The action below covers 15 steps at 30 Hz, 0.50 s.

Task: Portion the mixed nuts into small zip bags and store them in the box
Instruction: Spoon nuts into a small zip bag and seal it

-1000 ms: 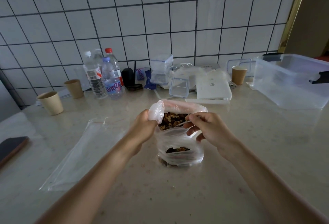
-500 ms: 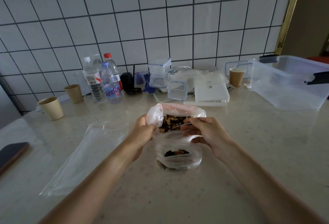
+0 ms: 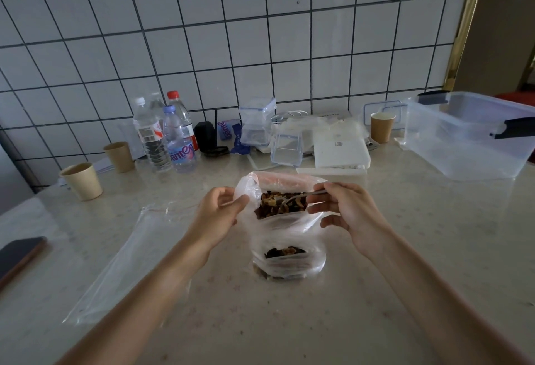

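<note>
Head view, left hand (image 3: 215, 214) still pinching bag rim (image 3: 246, 190), right hand (image 3: 344, 214) gripping spoon (image 3: 298, 197), now raised from nuts (image 3: 278, 205)

We see a clear bag of mixed nuts (image 3: 282, 205) standing open on the tabletop (image 3: 405, 248), a small zip bag (image 3: 288, 261) with few nuts before it. The clear box (image 3: 469, 138) sits open far right, and a flat empty zip bag (image 3: 130, 254) lies left.

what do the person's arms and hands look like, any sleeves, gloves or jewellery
Both forearms are bare as far as the frame shows, with no sleeve edge in view. The left hand and right hand wear no gloves, and no rings, watch or bracelet show on the fingers or wrists. No markings are visible either.
</note>
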### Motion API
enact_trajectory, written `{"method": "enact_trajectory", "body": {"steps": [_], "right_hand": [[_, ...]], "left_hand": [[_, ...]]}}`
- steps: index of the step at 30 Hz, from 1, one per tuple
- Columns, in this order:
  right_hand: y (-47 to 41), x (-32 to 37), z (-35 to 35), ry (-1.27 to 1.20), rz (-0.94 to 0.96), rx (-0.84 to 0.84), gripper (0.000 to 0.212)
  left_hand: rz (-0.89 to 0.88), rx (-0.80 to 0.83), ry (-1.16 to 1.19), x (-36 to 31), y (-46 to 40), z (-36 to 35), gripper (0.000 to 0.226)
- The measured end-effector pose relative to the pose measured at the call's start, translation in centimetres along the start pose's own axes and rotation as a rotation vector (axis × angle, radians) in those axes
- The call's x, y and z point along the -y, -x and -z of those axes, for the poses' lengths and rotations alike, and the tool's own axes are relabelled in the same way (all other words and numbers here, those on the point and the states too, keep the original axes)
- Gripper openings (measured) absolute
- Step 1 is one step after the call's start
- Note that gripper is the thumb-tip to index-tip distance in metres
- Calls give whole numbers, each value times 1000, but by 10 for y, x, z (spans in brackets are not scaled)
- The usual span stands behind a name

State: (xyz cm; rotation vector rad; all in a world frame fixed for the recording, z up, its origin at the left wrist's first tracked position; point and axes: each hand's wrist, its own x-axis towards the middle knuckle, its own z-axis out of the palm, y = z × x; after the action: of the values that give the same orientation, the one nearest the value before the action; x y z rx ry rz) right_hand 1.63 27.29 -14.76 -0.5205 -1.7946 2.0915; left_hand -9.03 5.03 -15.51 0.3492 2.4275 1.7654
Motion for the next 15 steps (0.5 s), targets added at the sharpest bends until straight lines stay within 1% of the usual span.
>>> {"method": "enact_trajectory", "body": {"steps": [3,5,6,8,10,12,15], "right_hand": [[1,8,2,-11,41,-21,30],[1,13,4,-21,69,-20,30],[2,16,5,-25,81,-15,31],[5,20,8,-16,103,4,31],[8,23,11,12,125,28,32],[11,26,14,59,144,66,31],[15,30,17,203,153,167,30]], "left_hand": [[-215,-122,-251,7,10,8,29],[-326,-113,-375,10,22,10,18],[-347,-82,-411,10,28,11,13],[-335,-16,-474,11,38,10,16],[-282,36,-547,10,45,7,28],[-219,74,-562,9,49,4,34],[-177,121,-540,6,52,-1,27]]}}
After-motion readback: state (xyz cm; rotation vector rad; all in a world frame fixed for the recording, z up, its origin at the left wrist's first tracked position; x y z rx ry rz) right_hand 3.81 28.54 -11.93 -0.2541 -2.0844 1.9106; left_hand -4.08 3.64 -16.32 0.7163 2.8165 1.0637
